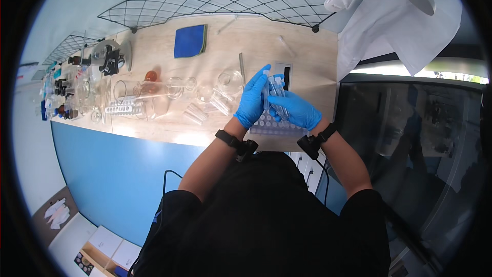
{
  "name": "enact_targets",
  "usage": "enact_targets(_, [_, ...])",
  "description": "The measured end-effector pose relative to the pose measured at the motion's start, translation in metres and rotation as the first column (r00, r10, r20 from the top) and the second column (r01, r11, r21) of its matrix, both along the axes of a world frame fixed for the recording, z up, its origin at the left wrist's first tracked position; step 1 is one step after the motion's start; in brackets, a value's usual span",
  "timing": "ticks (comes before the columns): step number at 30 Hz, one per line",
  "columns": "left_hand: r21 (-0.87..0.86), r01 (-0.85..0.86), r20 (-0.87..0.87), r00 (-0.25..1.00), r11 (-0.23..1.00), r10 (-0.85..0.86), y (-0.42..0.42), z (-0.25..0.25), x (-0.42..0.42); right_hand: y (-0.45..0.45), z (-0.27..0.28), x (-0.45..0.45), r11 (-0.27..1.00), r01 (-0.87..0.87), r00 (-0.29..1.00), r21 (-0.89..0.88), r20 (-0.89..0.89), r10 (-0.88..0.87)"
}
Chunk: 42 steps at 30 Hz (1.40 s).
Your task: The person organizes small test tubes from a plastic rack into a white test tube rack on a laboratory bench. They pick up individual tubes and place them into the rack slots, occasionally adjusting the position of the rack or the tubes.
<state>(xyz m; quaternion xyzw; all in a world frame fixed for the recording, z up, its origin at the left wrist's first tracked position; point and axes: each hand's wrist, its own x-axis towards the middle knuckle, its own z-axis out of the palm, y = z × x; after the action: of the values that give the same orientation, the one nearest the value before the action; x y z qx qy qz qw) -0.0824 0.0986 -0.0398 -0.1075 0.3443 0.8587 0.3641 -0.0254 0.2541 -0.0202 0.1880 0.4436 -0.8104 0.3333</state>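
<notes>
My left hand, in a blue glove, has its fingers around one clear tube held nearly upright. Close beside it my right hand, gloved too, grips a small bundle of clear capped tubes. The two hands almost touch, and my fingers hide parts of the tubes. Below both hands stands a translucent tube rack with rows of round pale tops or holes; the hands cover its far side. Behind the right hand lies a grey plate with a black slot.
Left of my hands lie loose glass tubes, flasks, a large glass cylinder and a white rack. A folded blue cloth and a microscope are farther back. A dark glossy panel borders the right.
</notes>
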Motion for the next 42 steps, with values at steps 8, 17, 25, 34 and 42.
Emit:
enact_targets(8, [0.028,-0.038,-0.024,0.999,0.999,0.038,-0.014,-0.025,0.009,-0.012,-0.008,0.007,0.994,0.109,0.994,-0.023,0.004,-0.109])
enact_targets(17, [0.189,-0.196,0.109,0.978,0.962,0.178,-0.025,-0.038,0.014,-0.008,0.014,0.008,0.852,0.159,0.932,0.499,-0.359,0.036])
enact_targets(25, [0.296,-0.172,0.221,0.969,0.939,0.108,0.002,-0.022,0.021,-0.058,0.005,0.003,0.079,0.256,0.814,0.963,-0.259,0.520])
enact_targets(34, [0.421,-0.193,0.300,0.952,0.886,0.065,-0.004,-0.026,0.018,-0.060,0.016,0.015,0.265,0.410,0.725,0.873,-0.488,0.486])
enact_targets(42, [0.386,-0.169,0.295,0.954,0.907,0.052,-0.003,-0.030,0.016,-0.047,0.012,0.028,0.353,0.447,0.635,0.822,-0.569,0.522])
